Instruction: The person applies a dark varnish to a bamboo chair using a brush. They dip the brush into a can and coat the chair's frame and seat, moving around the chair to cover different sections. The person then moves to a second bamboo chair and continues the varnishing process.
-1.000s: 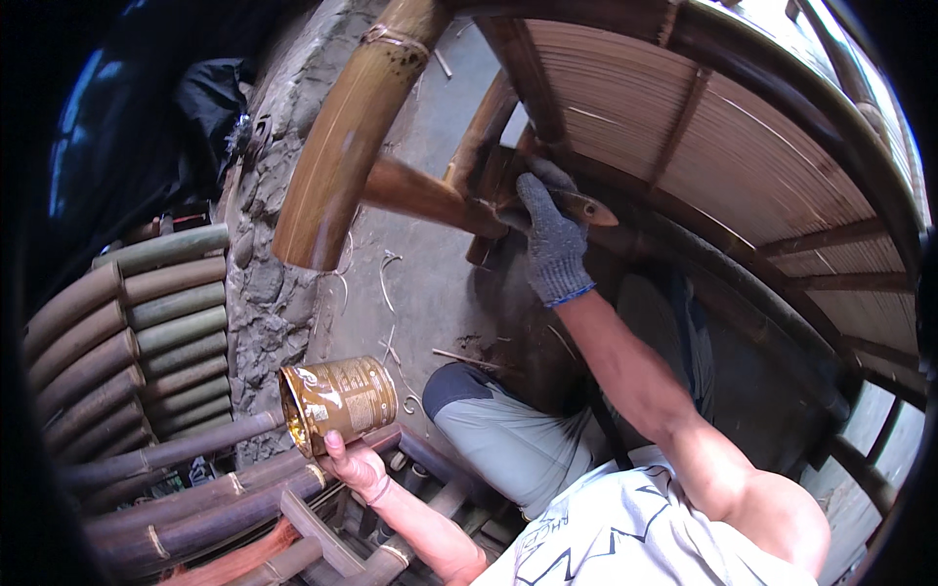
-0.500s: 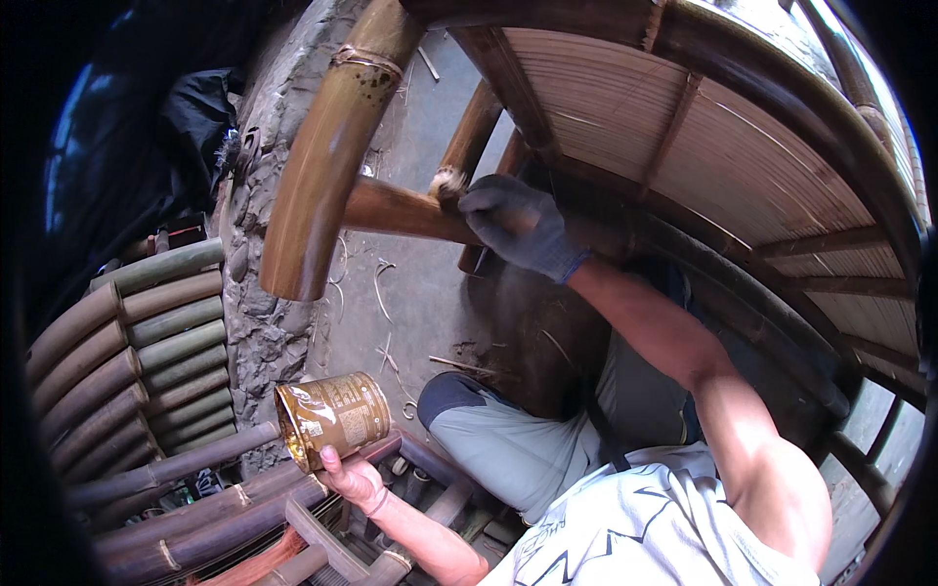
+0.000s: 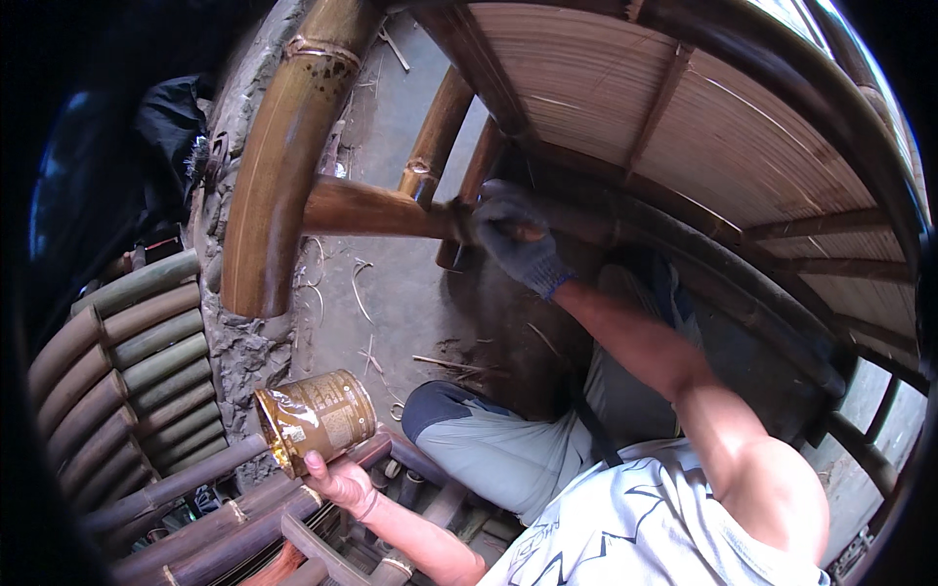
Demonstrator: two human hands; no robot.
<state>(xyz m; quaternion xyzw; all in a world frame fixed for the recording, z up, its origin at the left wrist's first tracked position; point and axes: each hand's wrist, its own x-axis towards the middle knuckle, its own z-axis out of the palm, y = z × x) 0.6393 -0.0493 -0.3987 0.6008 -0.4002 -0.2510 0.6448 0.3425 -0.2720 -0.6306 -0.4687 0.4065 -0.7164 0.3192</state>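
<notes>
My bare left hand [image 3: 340, 482] holds a brown tin can [image 3: 322, 415] tipped on its side. Its mouth faces left, and glossy amber-brown varnish coats the rim. My right hand [image 3: 518, 239], in a grey glove, is closed on a paintbrush, of which only a bit of orange-brown handle [image 3: 528, 232] shows; the bristles are hidden. That hand is at the right end of a shiny brown bamboo crossbar [image 3: 376, 210], close to where it meets the darker frame. The crossbar joins a thick glossy bamboo post [image 3: 283, 161] on the left.
A curved bamboo frame with slatted panels [image 3: 723, 146] arches over the right side. Stacked bamboo pieces [image 3: 161, 342] and dark bamboo poles [image 3: 210, 523] lie at lower left. A rough mortar edge [image 3: 239, 342] borders the grey floor, where thin bamboo shavings [image 3: 360, 290] are scattered.
My right hand has slid right along the crossbar, and the brush's pale bristles no longer show. The view has shifted, so the post and can appear further left.
</notes>
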